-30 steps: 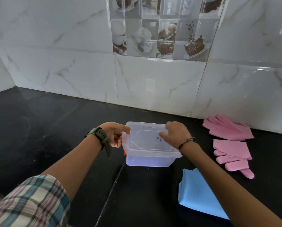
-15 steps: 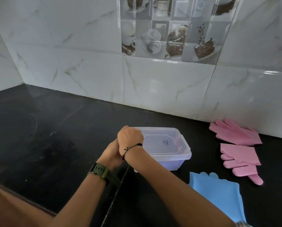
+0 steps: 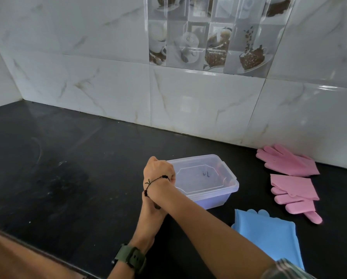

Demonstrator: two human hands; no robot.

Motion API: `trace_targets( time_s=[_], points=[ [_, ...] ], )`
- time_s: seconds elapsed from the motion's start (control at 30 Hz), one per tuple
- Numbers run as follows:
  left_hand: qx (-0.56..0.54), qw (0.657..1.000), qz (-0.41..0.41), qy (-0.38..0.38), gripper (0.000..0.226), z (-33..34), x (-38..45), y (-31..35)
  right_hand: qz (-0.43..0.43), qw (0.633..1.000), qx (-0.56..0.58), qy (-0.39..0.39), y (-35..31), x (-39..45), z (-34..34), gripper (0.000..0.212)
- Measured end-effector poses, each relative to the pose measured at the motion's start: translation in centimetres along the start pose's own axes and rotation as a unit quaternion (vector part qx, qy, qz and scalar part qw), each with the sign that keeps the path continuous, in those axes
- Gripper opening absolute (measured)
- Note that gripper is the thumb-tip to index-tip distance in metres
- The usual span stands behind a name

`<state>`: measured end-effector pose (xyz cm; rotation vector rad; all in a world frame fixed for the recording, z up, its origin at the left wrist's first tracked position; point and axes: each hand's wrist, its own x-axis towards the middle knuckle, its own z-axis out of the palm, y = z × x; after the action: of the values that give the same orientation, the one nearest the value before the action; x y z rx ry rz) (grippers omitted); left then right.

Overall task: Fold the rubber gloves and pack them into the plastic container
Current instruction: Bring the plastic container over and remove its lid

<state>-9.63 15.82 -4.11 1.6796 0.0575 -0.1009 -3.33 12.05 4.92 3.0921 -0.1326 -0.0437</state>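
At counter centre, left hand (image 3: 148,208) lies under the crossed right hand (image 3: 158,174); both reach the left end of the lidded clear plastic container (image 3: 207,182), grips hidden. Pink rubber gloves (image 3: 289,164) lie well right, nearer the right arm.

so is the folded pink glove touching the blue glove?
Apart. The head view shows a strip of black counter between the folded pink glove and the blue glove.

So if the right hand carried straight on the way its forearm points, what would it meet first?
The right hand points up-left, already at the near-left corner of the lidded plastic container. Past that corner, only bare black counter, then the tiled wall, probably.
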Motion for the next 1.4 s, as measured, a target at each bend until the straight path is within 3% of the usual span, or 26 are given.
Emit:
trace_targets(
  time_s=[0.07, 0.2, 0.3, 0.47, 0.77, 0.9, 1.03, 1.13, 1.23, 1.3, 1.4],
  points=[
    [0.076, 0.997, 0.026, 0.017, 0.046, 0.5, 0.1, -0.2, -0.002, 1.0, -0.006, -0.009, 0.0, 0.1, 0.0, 0.041],
    [0.194, 0.981, -0.008, 0.028, 0.018, 1.0, 1.2, 0.6, -0.002, 1.0, -0.006, -0.014, 0.3, 0.5, -0.1, 0.038],
    [0.234, 0.972, 0.021, 0.026, 0.002, 1.3, 1.6, 0.5, -0.015, 1.0, -0.015, -0.014, 0.4, 0.7, -0.4, 0.034],
    [0.223, 0.973, 0.048, 0.045, 0.012, 1.2, 1.5, 1.0, 0.011, 0.998, 0.063, 0.016, 1.0, 1.2, -2.1, 0.031],
    [0.248, 0.966, 0.067, 0.002, 0.03, -0.9, 4.3, 3.6, 0.01, 0.988, 0.149, 0.045, 4.5, 0.4, -7.0, 0.039],
    [0.204, 0.971, 0.092, 0.086, 0.031, -1.6, 4.2, 4.6, -0.005, 0.971, 0.205, 0.122, 7.7, -2.5, -11.7, 0.042],
    [0.052, 0.993, 0.084, 0.059, 0.012, -0.3, 2.5, 6.4, -0.056, 0.908, 0.366, 0.196, 12.7, -8.4, -16.4, 0.031],
    [-0.026, 0.996, 0.081, 0.03, 0.023, 0.6, 1.3, 8.2, -0.069, 0.799, 0.581, 0.139, 15.9, -11.6, -17.3, 0.015],
    [-0.073, 0.997, -0.007, -0.027, 0.032, 0.2, 0.1, 8.8, -0.054, 0.699, 0.711, 0.051, 18.4, -12.0, -14.5, 0.018],
    [-0.015, 0.997, -0.064, -0.029, 0.024, -0.6, -0.7, 7.9, -0.015, 0.68, 0.733, -0.009, 19.2, -11.9, -11.0, 0.019],
    [0.036, 0.995, -0.093, 0.015, 0.023, -2.4, -2.2, 4.9, 0.059, 0.682, 0.725, -0.077, 19.8, -12.2, -4.8, 0.02]
  ],
)
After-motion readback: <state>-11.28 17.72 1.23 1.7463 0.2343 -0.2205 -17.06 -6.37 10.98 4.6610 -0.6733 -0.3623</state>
